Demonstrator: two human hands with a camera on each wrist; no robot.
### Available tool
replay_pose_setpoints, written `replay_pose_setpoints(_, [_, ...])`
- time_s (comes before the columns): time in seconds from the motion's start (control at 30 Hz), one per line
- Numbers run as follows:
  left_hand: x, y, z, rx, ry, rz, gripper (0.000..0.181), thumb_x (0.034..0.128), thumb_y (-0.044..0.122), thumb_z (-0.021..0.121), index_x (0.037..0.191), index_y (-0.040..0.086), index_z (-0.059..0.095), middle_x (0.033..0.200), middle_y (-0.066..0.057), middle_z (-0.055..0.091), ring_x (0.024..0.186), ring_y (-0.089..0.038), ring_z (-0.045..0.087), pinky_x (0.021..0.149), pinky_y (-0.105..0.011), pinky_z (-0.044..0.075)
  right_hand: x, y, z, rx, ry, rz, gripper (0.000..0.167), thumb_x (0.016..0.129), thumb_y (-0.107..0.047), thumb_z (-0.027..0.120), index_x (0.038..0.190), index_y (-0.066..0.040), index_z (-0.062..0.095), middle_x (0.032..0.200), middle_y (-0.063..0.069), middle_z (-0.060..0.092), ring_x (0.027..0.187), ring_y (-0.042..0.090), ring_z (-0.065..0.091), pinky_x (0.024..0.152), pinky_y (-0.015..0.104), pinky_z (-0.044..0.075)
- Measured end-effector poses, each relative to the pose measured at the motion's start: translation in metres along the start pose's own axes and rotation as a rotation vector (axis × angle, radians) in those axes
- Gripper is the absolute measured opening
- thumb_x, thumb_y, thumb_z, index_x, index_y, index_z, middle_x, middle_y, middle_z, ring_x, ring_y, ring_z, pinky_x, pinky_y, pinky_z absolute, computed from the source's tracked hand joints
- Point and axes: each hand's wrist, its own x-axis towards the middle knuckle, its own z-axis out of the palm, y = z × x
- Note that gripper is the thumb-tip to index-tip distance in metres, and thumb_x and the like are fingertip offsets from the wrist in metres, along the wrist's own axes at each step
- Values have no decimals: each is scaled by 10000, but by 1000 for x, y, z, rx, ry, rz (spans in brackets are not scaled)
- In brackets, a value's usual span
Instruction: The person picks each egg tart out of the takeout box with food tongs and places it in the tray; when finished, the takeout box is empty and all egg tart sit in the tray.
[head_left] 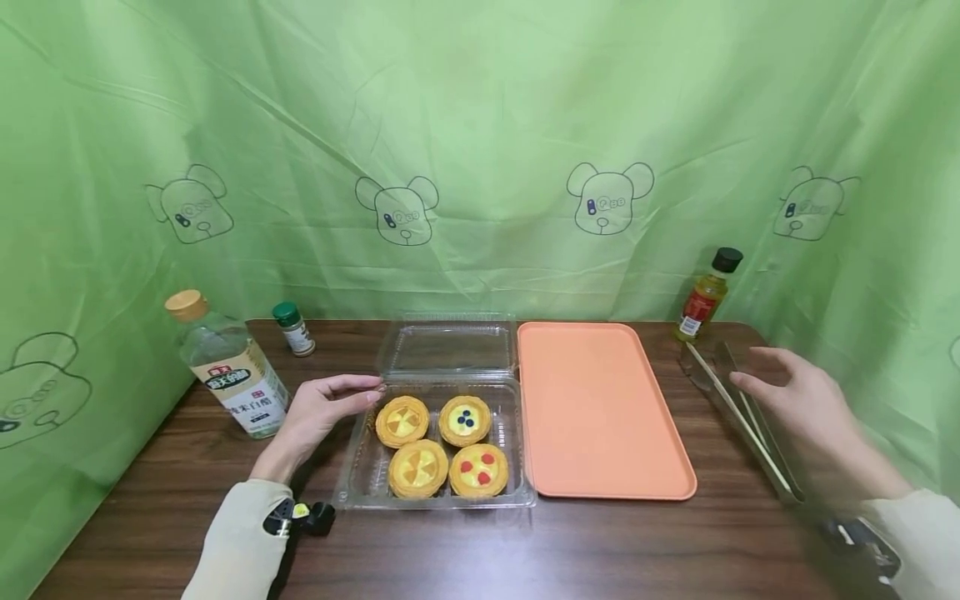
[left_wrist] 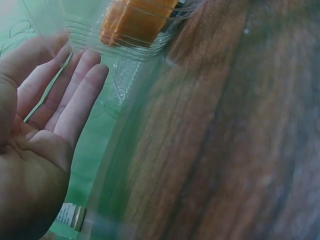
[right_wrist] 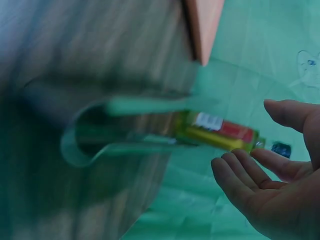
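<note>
hovering by tongs (head_left: 741, 417), right grip (head_left: 813, 404), well off tray's edge (head_left: 663, 408)

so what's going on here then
A person's left hand touches the left edge of a clear box, its lid laid open at the back. Four tarts sit inside; whether the fingers pinch the rim is hard to tell. The right hand is open near the tongs, not gripping them. An orange tray lies on the table between box and tongs.
</note>
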Motion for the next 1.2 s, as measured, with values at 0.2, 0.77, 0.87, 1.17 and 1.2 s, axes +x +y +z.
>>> replay_pose_setpoints(0.2, [2,-2,1,8,5,-4,369,920,210,869,1232,33,783,1152,-74,792,1140,-129,703,927,-250,557,-11,18,-3,-55,-52,35,762,1035,-436,692,1506,106,434,1457,498,392,1237,725,400,926,814,361])
replay_pose_setpoints(0.77, [0,1,1,-7,-6,-12,384,922,204,866,1245,20,773,1156,-80,790,1123,-134,716,914,-267,573,-26,31,12,-76,-191,98,862,1005,-502,713,1465,168,425,1400,493,461,1220,708,454,922,774,420])
replay_pose_setpoints(0.87, [0,0,1,-4,-6,-6,386,921,218,868,1245,30,776,1161,-78,790,1131,-142,714,926,-266,566,-24,34,13,-95,-199,92,855,1003,-497,717,1429,191,442,1331,478,533,1175,691,506,898,757,447])
replay_pose_setpoints(1.17, [1,-1,1,5,0,-17,401,909,250,882,1241,48,784,1162,-62,791,1136,-145,713,944,-253,552,-25,37,14,-81,-170,104,728,1008,-421,719,1379,165,498,1204,446,623,1063,632,604,818,707,503])
replay_pose_setpoints(1.2, [1,-1,1,3,1,-17,402,907,248,884,1240,47,784,1161,-63,791,1131,-150,716,944,-254,553,-26,37,14,-78,-164,107,712,1011,-407,714,1381,162,499,1205,450,621,1058,631,607,813,705,506])
